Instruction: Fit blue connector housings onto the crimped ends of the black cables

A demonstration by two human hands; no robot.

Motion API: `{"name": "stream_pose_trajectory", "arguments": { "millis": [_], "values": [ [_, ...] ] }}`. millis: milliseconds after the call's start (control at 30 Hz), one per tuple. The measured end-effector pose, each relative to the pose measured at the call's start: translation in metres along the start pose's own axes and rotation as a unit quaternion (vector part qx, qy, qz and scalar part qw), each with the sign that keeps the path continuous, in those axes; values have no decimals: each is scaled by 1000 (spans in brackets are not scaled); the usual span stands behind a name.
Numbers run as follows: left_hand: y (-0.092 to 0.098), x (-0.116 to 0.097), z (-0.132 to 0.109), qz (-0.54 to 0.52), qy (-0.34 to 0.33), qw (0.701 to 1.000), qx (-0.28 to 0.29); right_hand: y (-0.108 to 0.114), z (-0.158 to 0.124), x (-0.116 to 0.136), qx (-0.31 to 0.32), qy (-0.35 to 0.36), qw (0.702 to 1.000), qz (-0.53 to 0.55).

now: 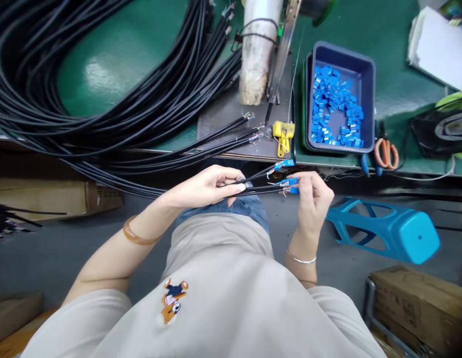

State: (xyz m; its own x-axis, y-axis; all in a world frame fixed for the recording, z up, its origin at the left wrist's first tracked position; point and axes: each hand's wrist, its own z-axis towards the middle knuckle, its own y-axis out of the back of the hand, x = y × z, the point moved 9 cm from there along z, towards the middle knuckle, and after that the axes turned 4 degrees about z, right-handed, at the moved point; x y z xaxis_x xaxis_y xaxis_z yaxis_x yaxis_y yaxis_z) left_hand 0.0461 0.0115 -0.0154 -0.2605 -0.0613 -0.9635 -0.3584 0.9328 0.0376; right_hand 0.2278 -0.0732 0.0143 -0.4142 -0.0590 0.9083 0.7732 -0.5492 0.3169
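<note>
We hold several black cables (pixel 263 189) just off the near edge of the counter (pixel 393 89), the grip of our left hand (pixel 212 186) closed around them. Our right hand (pixel 315 196) has thumb and finger pinched together on one of the blue connectors (pixel 290 182) at the cables' right ends. Just beyond these, a yellow tool (pixel 283 133) lies on the counter. Farther right we see a grey bin (pixel 368 99) holding loose blue pieces (pixel 330 89); a thick cable bundle (pixel 104 124) curves across the far left.
</note>
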Motion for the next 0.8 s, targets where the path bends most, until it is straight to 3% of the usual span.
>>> {"name": "stream_pose_trajectory", "arguments": {
  "millis": [133,467,800],
  "values": [
    [0,2,-1,7,2,1000,-2,-6,0,-1,36,-21,999,7],
    [0,6,0,10,7,1000,-13,-9,1,0,46,-79,996,12],
    [2,8,0,7,0,1000,-21,-8,3,8,22,-49,999,-1]
  ]
}}
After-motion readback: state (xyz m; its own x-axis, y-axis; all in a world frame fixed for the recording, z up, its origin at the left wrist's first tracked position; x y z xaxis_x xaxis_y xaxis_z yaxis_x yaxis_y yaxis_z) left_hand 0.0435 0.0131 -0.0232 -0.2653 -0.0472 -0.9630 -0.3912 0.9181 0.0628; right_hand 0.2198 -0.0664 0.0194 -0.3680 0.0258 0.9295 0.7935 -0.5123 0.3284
